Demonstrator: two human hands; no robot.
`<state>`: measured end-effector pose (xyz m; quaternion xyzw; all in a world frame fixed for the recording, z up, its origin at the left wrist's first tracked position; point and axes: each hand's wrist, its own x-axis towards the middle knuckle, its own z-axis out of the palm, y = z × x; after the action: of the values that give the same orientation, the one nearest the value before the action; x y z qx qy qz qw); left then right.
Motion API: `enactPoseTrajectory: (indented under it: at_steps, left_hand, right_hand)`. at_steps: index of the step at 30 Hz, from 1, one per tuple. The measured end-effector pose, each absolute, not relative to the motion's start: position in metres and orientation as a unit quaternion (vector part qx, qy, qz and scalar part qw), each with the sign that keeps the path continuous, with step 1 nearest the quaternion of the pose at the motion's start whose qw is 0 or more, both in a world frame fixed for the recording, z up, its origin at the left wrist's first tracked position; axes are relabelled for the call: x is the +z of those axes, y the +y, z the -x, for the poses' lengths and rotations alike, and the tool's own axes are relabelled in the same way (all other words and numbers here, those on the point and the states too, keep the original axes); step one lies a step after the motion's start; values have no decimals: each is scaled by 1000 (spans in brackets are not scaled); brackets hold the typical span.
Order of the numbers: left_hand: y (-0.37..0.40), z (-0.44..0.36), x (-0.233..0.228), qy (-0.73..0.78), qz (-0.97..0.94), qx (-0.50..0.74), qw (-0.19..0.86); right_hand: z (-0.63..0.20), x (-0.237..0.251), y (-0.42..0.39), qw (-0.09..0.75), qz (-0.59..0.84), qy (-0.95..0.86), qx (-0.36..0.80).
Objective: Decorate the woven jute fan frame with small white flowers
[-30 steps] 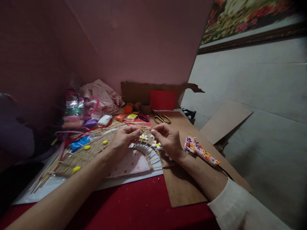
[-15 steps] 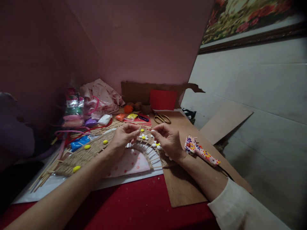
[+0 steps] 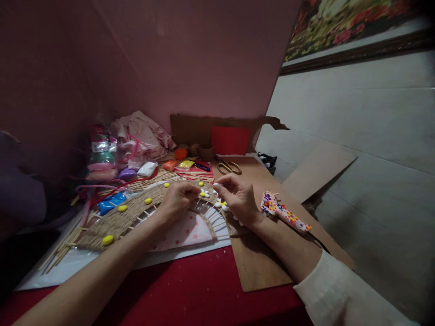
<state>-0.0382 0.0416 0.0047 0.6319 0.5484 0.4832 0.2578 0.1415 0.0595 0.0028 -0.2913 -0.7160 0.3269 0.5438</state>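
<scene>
No readable text, label, brand or number anywhere; packets (image 3: 102,147) at left carry print too blurred to read; glue gun (image 3: 283,213) shows floral pattern only, no lettering

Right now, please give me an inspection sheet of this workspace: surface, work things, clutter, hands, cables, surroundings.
Surface: red cloth, a white sheet and a brown board on it.
Work things: arched jute-and-stick piece with white clay flower and yellow clay dots.
Clutter: clay packets, gold scissors, patterned glue gun, pink fabric.
Hands: left hand rests its fingers on the arch beside the flower; right hand pinches something small and white.
Cables: a dark cord by the right forearm, unclear.
Surroundings: pink wall, framed flower picture.
</scene>
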Motion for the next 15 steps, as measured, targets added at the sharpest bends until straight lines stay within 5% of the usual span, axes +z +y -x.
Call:
enactPoseTrajectory:
  at_steps: [15]
  left_hand:
    - [51,40,-6,508,-721,450,138]
  right_hand:
    - [-142,3,60,544,290,-718,325]
